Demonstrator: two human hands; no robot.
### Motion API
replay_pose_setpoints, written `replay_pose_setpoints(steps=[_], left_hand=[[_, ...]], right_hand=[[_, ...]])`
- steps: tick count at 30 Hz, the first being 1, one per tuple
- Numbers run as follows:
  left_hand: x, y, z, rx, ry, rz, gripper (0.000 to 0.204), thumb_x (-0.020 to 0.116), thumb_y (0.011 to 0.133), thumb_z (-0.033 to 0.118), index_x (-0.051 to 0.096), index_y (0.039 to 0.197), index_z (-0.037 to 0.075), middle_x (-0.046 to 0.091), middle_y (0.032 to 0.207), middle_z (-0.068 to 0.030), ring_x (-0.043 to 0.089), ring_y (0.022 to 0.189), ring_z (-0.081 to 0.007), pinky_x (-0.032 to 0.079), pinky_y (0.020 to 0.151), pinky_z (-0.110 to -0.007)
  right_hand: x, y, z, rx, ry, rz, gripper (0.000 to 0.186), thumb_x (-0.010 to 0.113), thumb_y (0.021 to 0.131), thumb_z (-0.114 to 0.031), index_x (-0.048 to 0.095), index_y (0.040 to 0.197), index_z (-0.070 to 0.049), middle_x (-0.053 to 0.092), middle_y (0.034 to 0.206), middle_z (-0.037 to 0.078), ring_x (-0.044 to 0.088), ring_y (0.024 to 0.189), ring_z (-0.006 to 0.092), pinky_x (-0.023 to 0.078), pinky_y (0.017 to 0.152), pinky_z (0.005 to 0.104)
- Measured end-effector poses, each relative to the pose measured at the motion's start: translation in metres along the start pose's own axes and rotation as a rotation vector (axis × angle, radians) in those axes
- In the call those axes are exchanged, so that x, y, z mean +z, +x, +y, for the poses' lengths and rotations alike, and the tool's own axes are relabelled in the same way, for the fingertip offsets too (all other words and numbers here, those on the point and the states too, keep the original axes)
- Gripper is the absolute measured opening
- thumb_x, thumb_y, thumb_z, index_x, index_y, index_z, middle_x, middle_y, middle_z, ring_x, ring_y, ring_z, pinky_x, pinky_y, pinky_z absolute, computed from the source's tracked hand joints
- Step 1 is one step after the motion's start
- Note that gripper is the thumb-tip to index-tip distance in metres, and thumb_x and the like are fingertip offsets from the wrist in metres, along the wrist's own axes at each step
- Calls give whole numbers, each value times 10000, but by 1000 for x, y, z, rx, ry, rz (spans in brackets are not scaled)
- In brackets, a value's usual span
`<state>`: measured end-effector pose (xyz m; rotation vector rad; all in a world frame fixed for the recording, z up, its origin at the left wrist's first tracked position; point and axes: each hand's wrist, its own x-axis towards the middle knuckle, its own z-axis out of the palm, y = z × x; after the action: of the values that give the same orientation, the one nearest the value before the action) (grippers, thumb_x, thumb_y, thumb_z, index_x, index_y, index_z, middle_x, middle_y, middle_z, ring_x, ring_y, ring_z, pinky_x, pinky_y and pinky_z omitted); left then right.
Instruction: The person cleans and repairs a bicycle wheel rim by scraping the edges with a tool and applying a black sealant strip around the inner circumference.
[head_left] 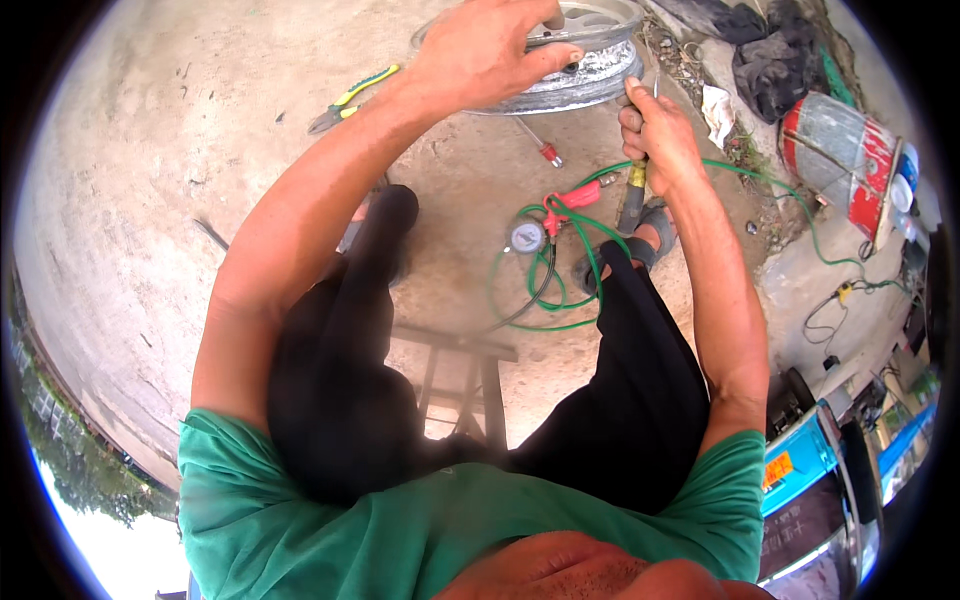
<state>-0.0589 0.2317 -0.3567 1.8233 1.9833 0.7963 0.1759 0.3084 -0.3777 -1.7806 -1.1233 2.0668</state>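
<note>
A silvery, scuffed wheel rim (pixel 585 85) stands tilted at the top of the view, partly cut off by the edge. My left hand (pixel 490 55) grips its upper side, thumb along the front and the other fingers curled over the rim. In my right hand (pixel 660 140) is a screwdriver (pixel 636 185) with a dark and yellow handle. Its thin shaft points up past my fingers, and a fingertip of this hand is against or very near the rim's right edge. Whether the screwdriver's tip touches the rim I cannot tell.
Pliers (pixel 357 95) with yellow-green handles lie left of the rim. A red-handled tool (pixel 550 154) lies below it. Between my feet sits a tire inflator gauge (pixel 527 236) with a looped green hose (pixel 575 325). A red-and-grey bucket (pixel 840 150) lies tipped at right.
</note>
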Motion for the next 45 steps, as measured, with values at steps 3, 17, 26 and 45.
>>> replay_pose_setpoints(steps=[3, 17, 26, 45], left_hand=[[5, -35, -51, -40, -84, -44, 420, 737, 908, 449, 736, 1011, 42, 680, 1039, -127, 697, 849, -292, 550, 790, -410], [-39, -27, -67, -117, 41, -13, 457, 679, 970, 510, 711, 864, 67, 622, 653, -94, 612, 596, -221, 511, 605, -375], [-43, -36, -47, -70, 142, -197, 481, 689, 933, 547, 723, 867, 72, 675, 705, -141, 669, 660, -350, 539, 645, -423], [-27, -35, -33, 14, 233, -40, 464, 744, 877, 533, 672, 755, 92, 635, 655, -74, 656, 619, -299, 514, 548, -409]], right_hand=[[-16, 10, 0, 15, 6, -8, 308, 626, 1027, -376, 571, 975, -77, 480, 707, -44, 358, 525, 62, 291, 486, 257], [-23, 42, -11, 66, 62, -146, 444, 573, 1000, -495, 548, 1036, -53, 524, 753, 6, 431, 594, 98, 351, 542, 295], [-28, 57, 1, -384, -1113, -121, 395, 558, 1027, -375, 700, 1073, -10, 593, 729, 67, 535, 667, 202, 449, 662, 399], [3, 18, -22, -546, -1425, -148, 317, 565, 983, -280, 691, 997, 11, 689, 910, 288, 658, 897, 491, 503, 807, 556]])
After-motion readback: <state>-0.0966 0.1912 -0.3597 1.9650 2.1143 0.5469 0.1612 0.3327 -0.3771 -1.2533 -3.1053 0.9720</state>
